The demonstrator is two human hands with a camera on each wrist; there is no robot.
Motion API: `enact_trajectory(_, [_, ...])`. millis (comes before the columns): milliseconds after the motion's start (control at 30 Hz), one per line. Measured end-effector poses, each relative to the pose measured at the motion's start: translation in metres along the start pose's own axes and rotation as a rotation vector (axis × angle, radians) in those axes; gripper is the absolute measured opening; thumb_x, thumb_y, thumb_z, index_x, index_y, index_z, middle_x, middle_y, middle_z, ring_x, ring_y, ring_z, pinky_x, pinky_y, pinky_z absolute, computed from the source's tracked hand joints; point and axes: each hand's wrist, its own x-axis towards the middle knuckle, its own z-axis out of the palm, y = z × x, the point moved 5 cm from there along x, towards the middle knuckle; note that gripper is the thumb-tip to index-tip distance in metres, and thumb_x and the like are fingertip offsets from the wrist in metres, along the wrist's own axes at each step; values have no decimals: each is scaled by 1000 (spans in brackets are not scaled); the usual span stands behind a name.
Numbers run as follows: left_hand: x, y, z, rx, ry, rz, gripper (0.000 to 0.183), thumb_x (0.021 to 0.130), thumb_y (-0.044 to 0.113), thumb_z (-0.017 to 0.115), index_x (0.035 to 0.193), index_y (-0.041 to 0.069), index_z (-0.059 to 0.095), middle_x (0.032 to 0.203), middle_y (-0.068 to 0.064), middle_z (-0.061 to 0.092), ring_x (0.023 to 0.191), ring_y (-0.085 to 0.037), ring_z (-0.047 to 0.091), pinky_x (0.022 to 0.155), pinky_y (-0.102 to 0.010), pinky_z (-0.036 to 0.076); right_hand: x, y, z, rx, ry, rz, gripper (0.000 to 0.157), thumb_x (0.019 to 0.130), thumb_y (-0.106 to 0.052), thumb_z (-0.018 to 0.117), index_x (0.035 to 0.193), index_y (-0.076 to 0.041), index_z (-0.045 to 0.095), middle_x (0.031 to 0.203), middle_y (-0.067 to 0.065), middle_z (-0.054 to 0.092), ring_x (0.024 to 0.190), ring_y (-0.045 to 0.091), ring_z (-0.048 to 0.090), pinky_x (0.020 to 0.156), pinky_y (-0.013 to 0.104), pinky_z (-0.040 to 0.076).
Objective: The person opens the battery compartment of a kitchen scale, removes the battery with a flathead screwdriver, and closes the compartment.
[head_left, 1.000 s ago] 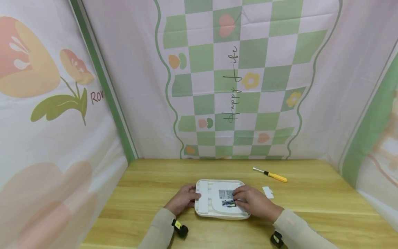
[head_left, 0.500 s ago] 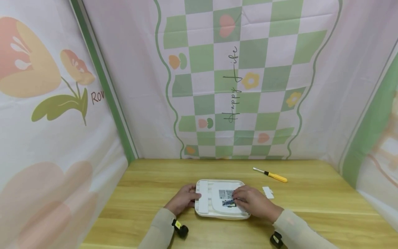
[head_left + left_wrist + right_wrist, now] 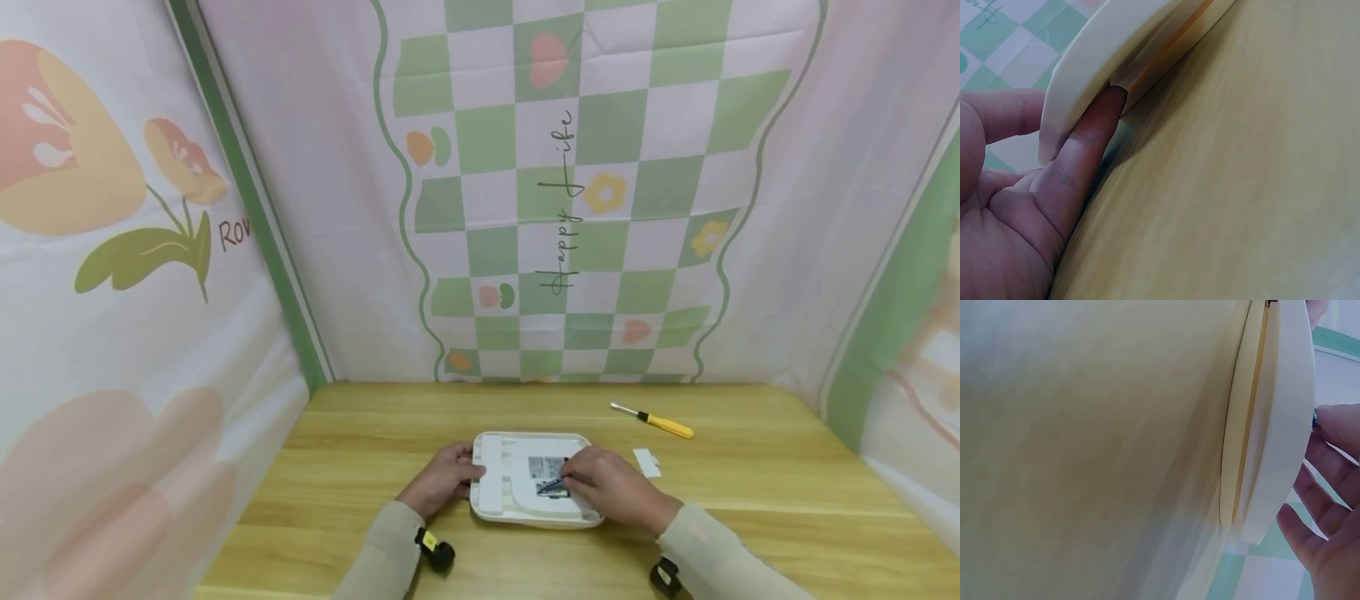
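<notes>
A white, round-cornered plastic device (image 3: 491,492) lies in the middle of the table with a label and a small open battery compartment (image 3: 558,494) facing up. My left hand (image 3: 444,481) grips its left edge, thumb on top; in the left wrist view a finger (image 3: 1079,150) reaches under the rim. My right hand (image 3: 615,486) pinches a thin dark-blue battery (image 3: 551,485) between thumb and fingertips, tilted over the compartment. In the right wrist view only a sliver of the battery (image 3: 1315,417) shows past the device's edge, and the other fingers sit near its rim.
A small white battery cover (image 3: 646,463) lies to the right of the device. Behind it is a screwdriver (image 3: 654,420) with a yellow handle. A patterned cloth (image 3: 585,250) hangs at the table's back edge, with more cloth at both sides.
The right-hand end of the battery has risen a little with my right fingertips, so it slants more over the compartment. My left hand and the device have stayed in place.
</notes>
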Motion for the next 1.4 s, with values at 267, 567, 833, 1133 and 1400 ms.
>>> enact_trajectory(267, [0, 1, 0, 17, 17, -9, 52, 93, 11, 65, 138, -5, 43, 108, -12, 65, 90, -24, 65, 73, -37, 57, 1, -3, -2, 23, 12, 15, 13, 92, -19, 68, 103, -15, 75, 102, -9, 69, 97, 11, 62, 83, 39, 54])
enact_trajectory(567, [-1, 2, 0, 39, 39, -33, 55, 93, 12, 66, 139, -5, 42, 108, -12, 65, 90, -24, 65, 73, -37, 57, 2, -6, -3, 3, 23, -28, 13, 89, -14, 71, 101, -13, 75, 99, -8, 68, 94, 12, 62, 81, 38, 54])
enact_trajectory(833, [-3, 3, 1, 42, 42, -44, 54, 93, 11, 66, 139, -5, 43, 109, -11, 65, 91, -24, 65, 73, -36, 57, 4, -7, 0, -23, 4, -89, 18, 86, -7, 72, 102, -13, 74, 100, -8, 66, 94, 12, 61, 82, 38, 53])
enact_trajectory(1133, [-2, 2, 1, 37, 43, -33, 53, 92, 11, 66, 139, -5, 44, 107, -12, 65, 90, -24, 65, 72, -36, 57, 4, -8, 0, -64, 0, -111, 16, 85, -8, 73, 101, -13, 75, 99, -8, 64, 91, 10, 60, 80, 34, 54])
enact_trajectory(1400, [-2, 3, 1, 22, 29, -18, 50, 93, 9, 65, 136, -6, 45, 106, -13, 65, 88, -24, 65, 71, -36, 57, 5, -7, 2, -105, -9, -125, 15, 87, -9, 72, 102, -11, 75, 100, -5, 64, 92, 12, 59, 79, 35, 54])
